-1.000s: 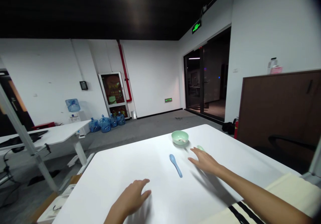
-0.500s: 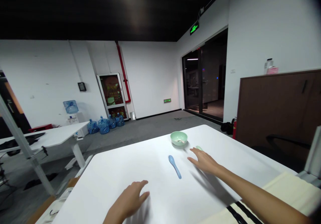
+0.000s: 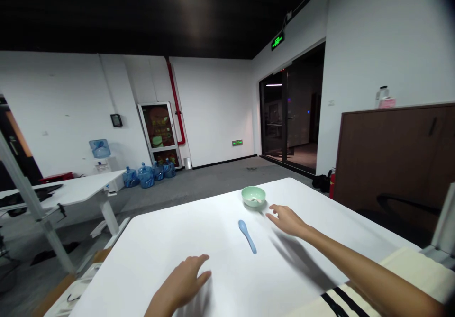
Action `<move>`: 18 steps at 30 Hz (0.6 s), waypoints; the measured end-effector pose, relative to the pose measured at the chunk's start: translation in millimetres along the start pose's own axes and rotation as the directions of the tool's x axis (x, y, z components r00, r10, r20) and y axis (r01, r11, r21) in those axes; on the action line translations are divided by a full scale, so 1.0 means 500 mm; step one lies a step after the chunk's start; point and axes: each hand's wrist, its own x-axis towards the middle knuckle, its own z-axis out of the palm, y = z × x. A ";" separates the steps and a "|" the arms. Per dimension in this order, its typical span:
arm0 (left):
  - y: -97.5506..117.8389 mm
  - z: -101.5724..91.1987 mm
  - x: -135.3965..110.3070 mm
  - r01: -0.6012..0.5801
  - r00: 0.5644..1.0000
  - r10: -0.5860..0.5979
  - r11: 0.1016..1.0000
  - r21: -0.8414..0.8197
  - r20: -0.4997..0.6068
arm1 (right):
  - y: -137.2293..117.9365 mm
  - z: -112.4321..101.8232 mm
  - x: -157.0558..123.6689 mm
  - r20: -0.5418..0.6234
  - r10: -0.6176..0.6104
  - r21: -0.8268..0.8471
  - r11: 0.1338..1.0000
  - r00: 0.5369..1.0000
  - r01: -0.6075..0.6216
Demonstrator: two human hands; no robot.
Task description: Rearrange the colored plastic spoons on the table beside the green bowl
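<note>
While the left hand (image 3: 181, 279) and right hand (image 3: 286, 221) spread open and empty, the right sits just beside a green bowl (image 3: 253, 196). A hasty reach could tip it or nudge the blue spoon (image 3: 248, 236).

so the bowl (image 3: 253, 196) sits near the far edge of the table (image 3: 149, 250), spoon (image 3: 247, 236) just in front and slightly left, water jugs (image 3: 146, 176) way behind by the wall (image 3: 213, 104), cabinet (image 3: 391, 165) off right.

The right hand (image 3: 287, 221) hovers near a green bowl (image 3: 253, 196).
</note>
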 end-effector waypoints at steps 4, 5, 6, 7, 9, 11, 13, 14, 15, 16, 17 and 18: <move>-0.003 -0.001 0.002 0.010 1.000 -0.010 1.000 -0.009 0.000 | -0.005 -0.028 0.059 -0.012 0.037 -0.026 0.999 0.999 -0.038; -0.003 -0.001 0.002 0.012 1.000 -0.012 1.000 -0.008 0.000 | -0.005 -0.032 0.076 -0.019 0.053 -0.034 0.998 0.998 -0.053; -0.003 -0.002 0.002 0.013 1.000 -0.013 1.000 -0.008 0.000 | -0.005 -0.034 0.094 -0.028 0.066 -0.041 0.997 0.997 -0.067; -0.003 -0.002 0.001 0.017 1.000 -0.017 1.000 -0.007 0.001 | -0.004 -0.035 0.111 -0.037 0.078 -0.048 0.996 0.996 -0.080; -0.003 -0.003 0.001 0.022 1.000 -0.022 1.000 -0.009 0.002 | -0.002 -0.032 0.144 -0.049 0.099 -0.060 0.993 0.994 -0.102; -0.003 -0.003 0.002 0.024 1.000 -0.024 1.000 -0.009 0.003 | -0.001 -0.026 0.173 -0.055 0.118 -0.072 0.990 0.992 -0.122; -0.003 -0.002 0.005 0.021 1.000 -0.021 1.000 -0.009 0.003 | -0.001 -0.017 0.199 -0.062 0.129 -0.083 0.987 0.990 -0.134; -0.004 -0.001 0.007 0.021 1.000 -0.021 1.000 -0.010 0.003 | -0.002 -0.011 0.210 -0.064 0.132 -0.087 0.987 0.989 -0.137; -0.004 -0.001 0.008 0.025 1.000 -0.025 1.000 -0.012 0.004 | -0.003 -0.005 0.221 -0.061 0.133 -0.092 0.986 0.989 -0.139; -0.005 0.000 0.010 0.030 1.000 -0.030 0.999 -0.015 0.008 | -0.004 0.002 0.231 -0.051 0.135 -0.098 0.985 0.989 -0.140; -0.006 0.000 0.012 0.035 0.999 -0.035 0.999 -0.018 0.012 | -0.005 0.010 0.240 -0.037 0.138 -0.108 0.984 0.990 -0.142; -0.007 0.001 0.014 0.039 0.999 -0.039 0.999 -0.020 0.016 | -0.005 0.018 0.249 -0.020 0.144 -0.121 0.982 0.989 -0.146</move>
